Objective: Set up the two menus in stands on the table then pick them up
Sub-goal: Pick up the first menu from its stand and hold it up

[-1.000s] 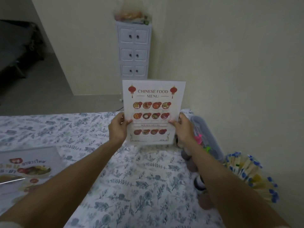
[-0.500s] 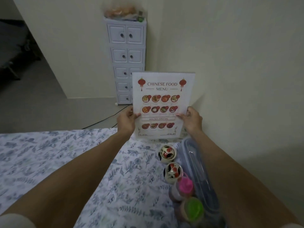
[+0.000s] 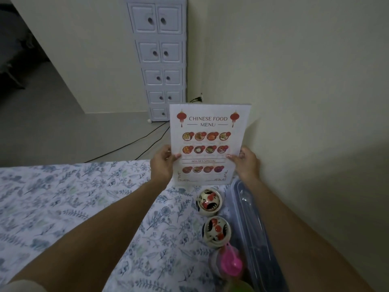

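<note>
the left hand [image 3: 163, 163] pinches the left edge of the chinese food menu [image 3: 207, 144], thumb on the printed face and fingers behind; the right hand [image 3: 245, 163] pinches the right edge the same way. between them the sheet stands upright, facing the wearer, its bottom edge low at the far right corner of the counter [image 3: 63, 207], close to the wall [image 3: 305, 102]; whether it touches the floral cloth or sits in a stand cannot be told, since no stand shows.

over the last second the menu has travelled from over the middle of the counter toward this far corner and come lower, and the view has swung right with it. the second, thai-lettered menu that lay flat at the near left a second ago is now out of frame. just this side of the held menu stand two small rooster-painted jars [image 3: 209, 202], then a pink-capped bottle [image 3: 229, 264], with a clear lidded plastic box [image 3: 252, 228] along the wall. beyond the counter are a white drawer tower [image 3: 162, 60] and a black cable [image 3: 136, 142] on the floor.

this reads as the first menu being placed upright at its spot; the other menu is likely still to be set up, and picking both up comes after.
</note>
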Available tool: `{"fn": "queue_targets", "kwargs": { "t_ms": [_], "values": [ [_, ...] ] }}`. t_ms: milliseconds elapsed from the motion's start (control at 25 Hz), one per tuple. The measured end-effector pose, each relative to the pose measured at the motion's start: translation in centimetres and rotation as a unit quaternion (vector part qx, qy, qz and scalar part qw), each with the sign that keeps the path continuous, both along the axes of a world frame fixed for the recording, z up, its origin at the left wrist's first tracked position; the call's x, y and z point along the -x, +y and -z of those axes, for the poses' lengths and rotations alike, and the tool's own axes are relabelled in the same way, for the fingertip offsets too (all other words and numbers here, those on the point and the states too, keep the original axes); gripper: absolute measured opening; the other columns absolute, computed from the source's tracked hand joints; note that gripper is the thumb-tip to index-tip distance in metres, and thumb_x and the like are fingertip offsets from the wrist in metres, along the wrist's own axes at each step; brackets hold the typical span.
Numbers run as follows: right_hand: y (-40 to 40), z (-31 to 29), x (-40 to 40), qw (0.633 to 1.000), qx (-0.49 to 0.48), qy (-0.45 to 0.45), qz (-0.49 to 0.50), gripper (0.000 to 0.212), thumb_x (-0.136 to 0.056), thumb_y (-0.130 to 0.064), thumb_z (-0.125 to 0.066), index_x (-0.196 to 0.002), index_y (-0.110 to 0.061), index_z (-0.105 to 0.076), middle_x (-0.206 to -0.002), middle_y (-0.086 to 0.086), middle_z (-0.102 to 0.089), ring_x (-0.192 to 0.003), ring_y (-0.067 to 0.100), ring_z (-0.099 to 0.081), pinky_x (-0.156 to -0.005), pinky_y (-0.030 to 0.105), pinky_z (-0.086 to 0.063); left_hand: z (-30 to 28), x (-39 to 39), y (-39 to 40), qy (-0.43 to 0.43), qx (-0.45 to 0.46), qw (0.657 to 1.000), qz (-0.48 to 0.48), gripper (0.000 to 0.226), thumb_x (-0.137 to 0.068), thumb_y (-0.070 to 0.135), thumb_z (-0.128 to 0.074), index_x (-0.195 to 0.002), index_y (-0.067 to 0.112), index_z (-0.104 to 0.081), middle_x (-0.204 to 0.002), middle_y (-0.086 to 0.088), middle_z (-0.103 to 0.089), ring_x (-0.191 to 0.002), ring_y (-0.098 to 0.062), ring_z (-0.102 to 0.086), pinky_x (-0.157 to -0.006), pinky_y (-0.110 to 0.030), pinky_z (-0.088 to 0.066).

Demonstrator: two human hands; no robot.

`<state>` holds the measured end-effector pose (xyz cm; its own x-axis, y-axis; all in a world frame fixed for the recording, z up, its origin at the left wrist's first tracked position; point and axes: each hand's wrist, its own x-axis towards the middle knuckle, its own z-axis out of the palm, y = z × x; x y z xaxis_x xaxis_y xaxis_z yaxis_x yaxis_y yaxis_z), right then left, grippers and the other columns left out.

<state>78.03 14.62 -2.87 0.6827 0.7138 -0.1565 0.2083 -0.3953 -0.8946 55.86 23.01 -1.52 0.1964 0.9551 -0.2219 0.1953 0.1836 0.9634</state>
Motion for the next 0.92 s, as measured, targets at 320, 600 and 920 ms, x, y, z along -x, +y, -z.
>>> {"fn": "queue_targets", "kwargs": {
  "t_ms": [320,600,920],
  "values": [
    [-0.1,0.5,0.0,1.0,0.001,-0.013,-0.002,0.023,-0.084,-0.021,-0.072,-0.098,-0.005,-0.061,-0.096,0.012,-0.073,-0.088,0.027,-0.071,-0.076,0.043,-0.061,0.9,0.0,-0.4,0.022,-0.022,0.999,0.009,0.021,-0.088,0.015,-0.063,-0.109,0.018,-0.062,-0.116,-0.012,-0.07,-0.104,-0.031,-0.068,-0.091,-0.053,-0.055],
    [-0.4,0.2,0.4,1.0,0.012,-0.016,-0.003,0.023,-0.087,-0.022,-0.068,-0.1,-0.006,-0.058,-0.1,0.008,-0.072,-0.088,0.026,-0.07,-0.069,0.036,-0.06,0.9,0.2,-0.3,0.033,-0.031,0.999,0.024,0.02,-0.088,0.016,-0.063,-0.108,0.019,-0.062,-0.116,-0.012,-0.07,-0.104,-0.03,-0.068,-0.092,-0.053,-0.055],
    [-0.7,0.0,1.2,0.993,0.079,-0.081,-0.015,0.033,-0.09,-0.027,-0.064,-0.11,-0.004,-0.052,-0.113,0.017,-0.068,-0.097,0.034,-0.068,-0.079,0.047,-0.06,0.2,0.0,-0.4,0.127,-0.083,0.987,0.043,0.028,-0.094,0.013,-0.054,-0.121,0.006,-0.057,-0.124,-0.013,-0.066,-0.107,-0.028,-0.064,-0.076,-0.028,-0.05]
  ]
}}
